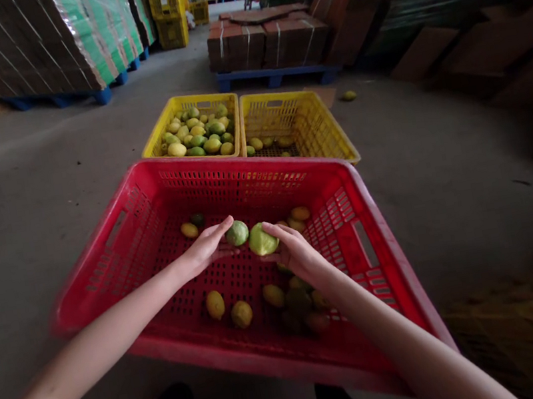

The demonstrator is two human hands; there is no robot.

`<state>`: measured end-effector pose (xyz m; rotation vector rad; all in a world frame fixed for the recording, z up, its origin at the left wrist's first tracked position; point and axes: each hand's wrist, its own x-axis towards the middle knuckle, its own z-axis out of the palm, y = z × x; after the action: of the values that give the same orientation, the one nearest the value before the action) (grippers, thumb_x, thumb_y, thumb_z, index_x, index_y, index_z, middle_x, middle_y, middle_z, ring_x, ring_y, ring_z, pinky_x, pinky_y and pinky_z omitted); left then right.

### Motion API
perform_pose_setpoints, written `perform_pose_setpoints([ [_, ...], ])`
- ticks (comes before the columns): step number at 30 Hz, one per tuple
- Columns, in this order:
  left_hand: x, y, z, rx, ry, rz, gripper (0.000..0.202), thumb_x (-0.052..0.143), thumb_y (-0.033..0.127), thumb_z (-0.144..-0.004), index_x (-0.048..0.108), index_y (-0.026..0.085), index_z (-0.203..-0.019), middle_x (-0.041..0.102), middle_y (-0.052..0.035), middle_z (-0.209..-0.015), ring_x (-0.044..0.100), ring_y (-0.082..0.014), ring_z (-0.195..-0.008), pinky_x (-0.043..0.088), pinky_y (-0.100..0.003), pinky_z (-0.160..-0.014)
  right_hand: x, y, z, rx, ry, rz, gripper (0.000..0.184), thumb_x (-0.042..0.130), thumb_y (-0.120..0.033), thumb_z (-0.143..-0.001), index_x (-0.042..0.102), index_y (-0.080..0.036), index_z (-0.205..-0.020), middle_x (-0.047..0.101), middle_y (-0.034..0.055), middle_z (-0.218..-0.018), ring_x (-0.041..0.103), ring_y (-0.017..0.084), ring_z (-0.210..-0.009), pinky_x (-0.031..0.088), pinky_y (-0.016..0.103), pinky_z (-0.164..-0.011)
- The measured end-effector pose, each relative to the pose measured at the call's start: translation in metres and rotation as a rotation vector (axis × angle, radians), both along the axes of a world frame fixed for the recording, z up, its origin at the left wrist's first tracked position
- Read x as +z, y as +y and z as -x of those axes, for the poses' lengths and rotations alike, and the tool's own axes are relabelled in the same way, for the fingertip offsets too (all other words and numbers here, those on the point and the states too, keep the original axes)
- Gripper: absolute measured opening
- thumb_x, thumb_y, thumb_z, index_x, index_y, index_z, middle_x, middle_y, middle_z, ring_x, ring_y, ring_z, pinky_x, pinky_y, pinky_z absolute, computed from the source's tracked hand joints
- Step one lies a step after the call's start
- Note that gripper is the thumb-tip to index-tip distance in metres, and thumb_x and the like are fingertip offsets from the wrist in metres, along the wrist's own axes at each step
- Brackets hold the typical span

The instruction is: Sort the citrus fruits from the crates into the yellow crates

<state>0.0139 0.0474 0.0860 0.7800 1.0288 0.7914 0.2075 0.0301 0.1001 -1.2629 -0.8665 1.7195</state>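
Observation:
Over the red crate (241, 170), my left hand (210, 245) holds a green lemon (237, 233) between thumb and fingers. Close beside it, my right hand (294, 249) grips a larger yellow-green lemon (261, 241), thumb on top. Below my hands, loose lemons lie on the crate's slotted floor: a yellow lemon (189, 230) by a dark green one at the left, two yellow ones near the front, and several more at the right, partly hidden by my right hand and forearm.
Behind the red crate stand a yellow crate (150, 135) full of lemons and another yellow crate (331, 128) with several at its bottom. One lemon (348, 96) lies on the floor. Farther back are cartons (242, 48) on a blue pallet (272, 78) and wrapped stacks.

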Motion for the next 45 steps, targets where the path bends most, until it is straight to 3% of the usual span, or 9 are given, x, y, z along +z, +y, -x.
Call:
perform_pose_setpoints([
  [6, -0.012, 0.002, -0.002, -0.039, -0.067, 0.156, 0.058, 0.074, 0.071, -0.067, 0.069, 0.016, -0.083, 0.073, -0.0073, -0.076, 0.067, -0.0146, -0.065, 0.055, -0.025, -0.063, -0.005, 0.005, -0.001, 0.033, 0.089, 0.145, 0.033, 0.075, -0.05, -0.074, 0.064, -0.021, -0.084, 0.073, 0.005, -0.076, 0.071, 0.02, -0.065, 0.063, 0.035, -0.056],
  [9, -0.01, 0.0, -0.002, -0.013, -0.016, 0.038, 0.059, 0.074, 0.072, -0.065, 0.066, 0.017, -0.085, 0.072, -0.0075, -0.081, 0.068, -0.0164, -0.071, 0.056, -0.028, -0.069, -0.007, 0.003, 0.0, -0.002, 0.067, 0.102, 0.037, 0.078, -0.051, -0.072, 0.062, -0.021, -0.086, 0.072, 0.0048, -0.083, 0.07, 0.02, -0.07, 0.062, 0.034, -0.058],
  [15, 0.004, -0.004, 0.0, 0.145, 0.296, -0.688, 0.058, 0.091, 0.044, -0.057, 0.055, 0.021, -0.095, 0.068, -0.0033, -0.098, 0.066, -0.0185, -0.093, 0.053, -0.033, -0.086, -0.018, 0.0, -0.002, -0.219, -0.371, -0.47, 0.06, 0.087, -0.048, -0.057, 0.048, -0.026, -0.097, 0.068, 0.0034, -0.102, 0.068, 0.021, -0.087, 0.06, 0.038, -0.075],
  [19, 0.008, -0.005, 0.002, 0.139, 0.346, -0.881, 0.049, 0.086, 0.038, -0.068, 0.054, 0.021, -0.101, 0.067, -0.0085, -0.112, 0.065, -0.0222, -0.107, 0.051, -0.037, -0.096, -0.012, -0.006, 0.0, -0.235, -0.527, -0.748, 0.052, 0.082, -0.037, -0.068, 0.046, -0.028, -0.105, 0.066, 0.0055, -0.116, 0.066, 0.023, -0.104, 0.058, 0.043, -0.089],
  [24, 0.011, -0.009, 0.005, 0.099, 0.402, -0.966, 0.042, 0.083, 0.031, -0.073, 0.057, 0.021, -0.104, 0.067, -0.0114, -0.119, 0.064, -0.0245, -0.114, 0.049, -0.041, -0.1, -0.006, -0.012, 0.003, -0.234, -0.574, -0.882, 0.044, 0.077, -0.031, -0.075, 0.05, -0.028, -0.109, 0.065, 0.0064, -0.12, 0.065, 0.024, -0.111, 0.054, 0.046, -0.097],
  [28, 0.012, -0.008, 0.004, 0.089, 0.309, -0.907, 0.044, 0.086, 0.029, -0.069, 0.059, 0.02, -0.103, 0.067, -0.0102, -0.118, 0.063, -0.0238, -0.114, 0.049, -0.04, -0.1, -0.007, -0.01, 0.001, -0.223, -0.507, -0.853, 0.041, 0.077, -0.034, -0.074, 0.051, -0.028, -0.106, 0.064, 0.0064, -0.122, 0.063, 0.024, -0.113, 0.053, 0.044, -0.098],
  [33, 0.009, 0.0, 0.006, 0.091, 0.075, -0.599, 0.047, 0.091, 0.028, -0.059, 0.066, 0.019, -0.098, 0.071, -0.0054, -0.106, 0.066, -0.0207, -0.103, 0.05, -0.039, -0.098, -0.006, -0.001, -0.004, -0.148, -0.25, -0.615, 0.048, 0.085, -0.038, -0.063, 0.057, -0.027, -0.1, 0.066, 0.0025, -0.11, 0.065, 0.023, -0.102, 0.056, 0.04, -0.088],
  [39, 0.001, 0.007, 0.011, 0.101, -0.185, -0.181, 0.033, 0.083, 0.029, -0.072, 0.073, 0.018, -0.102, 0.075, -0.0056, -0.103, 0.068, -0.0203, -0.104, 0.051, -0.039, -0.102, -0.006, 0.004, -0.007, -0.13, 0.119, -0.23, 0.046, 0.087, -0.037, -0.059, 0.067, -0.026, -0.099, 0.072, -0.0007, -0.097, 0.069, 0.02, -0.092, 0.055, 0.039, -0.089],
  [45, 0.002, 0.004, 0.007, 0.188, -0.207, -0.027, 0.018, 0.07, 0.016, -0.084, 0.076, 0.016, -0.101, 0.076, -0.0073, -0.108, 0.069, -0.0192, -0.104, 0.053, -0.034, -0.1, -0.009, 0.004, -0.004, -0.137, 0.162, -0.165, 0.043, 0.089, -0.04, -0.058, 0.072, -0.025, -0.095, 0.075, 0.0002, -0.097, 0.07, 0.019, -0.088, 0.056, 0.032, -0.081],
])
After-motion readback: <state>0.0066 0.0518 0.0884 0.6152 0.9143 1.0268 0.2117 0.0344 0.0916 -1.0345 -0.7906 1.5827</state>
